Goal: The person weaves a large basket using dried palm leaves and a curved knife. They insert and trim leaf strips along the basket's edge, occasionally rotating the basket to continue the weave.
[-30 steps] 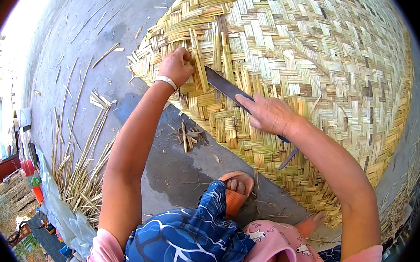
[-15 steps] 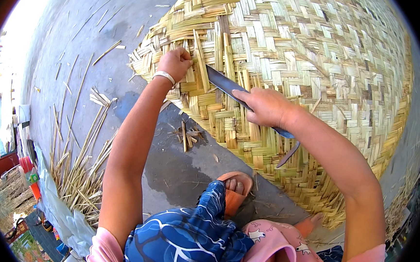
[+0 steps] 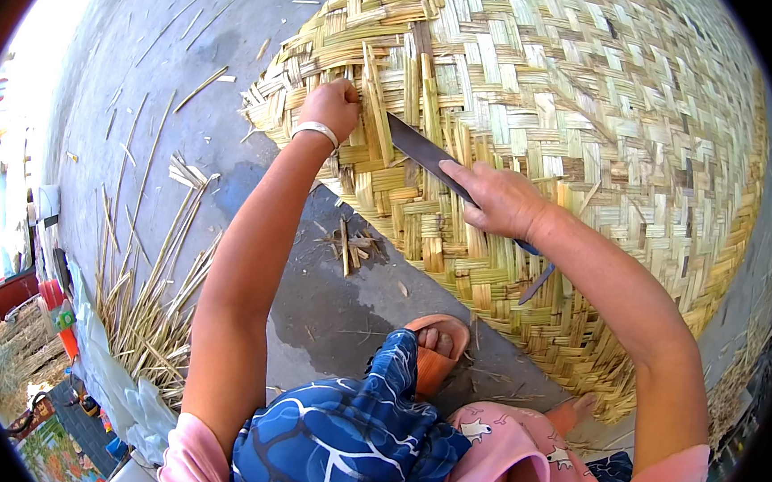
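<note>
A large woven mat of pale yellow-green flat strips lies at an angle before me. My right hand grips a knife with a long, dark, flat blade, its index finger along the blade. The tip meets a raised loose strip near the mat's left corner. Just left of that strip, my left hand is closed low over the weave; what its fingers hold is hidden. A bit of blue shows under my right wrist, and a thin dark curved piece lies beyond it on the mat.
Loose reed strips are heaped on the grey floor to the left, beside a pale plastic sheet. Small cut scraps lie near the mat's lower edge. My foot in an orange sandal stands close to that edge.
My left hand has shifted slightly right and rolled, its fingers now turned out of sight. The right hand and knife have moved slightly right, the blade still at the loose strip.
</note>
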Tool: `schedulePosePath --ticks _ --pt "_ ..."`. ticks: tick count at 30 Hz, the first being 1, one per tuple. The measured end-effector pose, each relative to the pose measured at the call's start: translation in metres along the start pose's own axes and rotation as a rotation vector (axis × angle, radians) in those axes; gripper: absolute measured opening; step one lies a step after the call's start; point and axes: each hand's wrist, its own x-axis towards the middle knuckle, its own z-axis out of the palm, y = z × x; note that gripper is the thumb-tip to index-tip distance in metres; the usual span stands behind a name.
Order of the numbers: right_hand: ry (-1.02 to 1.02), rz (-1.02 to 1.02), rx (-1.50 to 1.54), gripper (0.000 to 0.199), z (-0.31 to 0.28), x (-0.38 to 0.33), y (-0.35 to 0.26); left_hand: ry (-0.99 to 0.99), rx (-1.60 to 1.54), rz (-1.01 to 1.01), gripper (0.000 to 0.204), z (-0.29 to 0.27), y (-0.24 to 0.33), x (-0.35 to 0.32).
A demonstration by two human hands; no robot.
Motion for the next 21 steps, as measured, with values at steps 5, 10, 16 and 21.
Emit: schedulePosePath --ticks 5,10,16,21 --pt "-0.014 0.03 -0.009 0.067 -0.003 -0.002 -0.003 -0.042 -0.19 -0.011 0.018 0.003 -0.011 0.0" --pt "-0.009 0.023 -0.013 0.067 -0.002 -0.001 -0.001 0.107 -0.202 0.022 0.02 0.014 -0.018 -0.007" --pt "-0.001 0.01 -0.011 0.067 0.0 -0.001 -0.001 0.05 -0.071 -0.119 0.02 -0.002 0.012 -0.006" --pt "-0.01 0.026 -0.006 0.066 -0.002 -0.001 -0.002 -0.056 -0.059 -0.086 0.02 -0.01 0.011 -0.006"
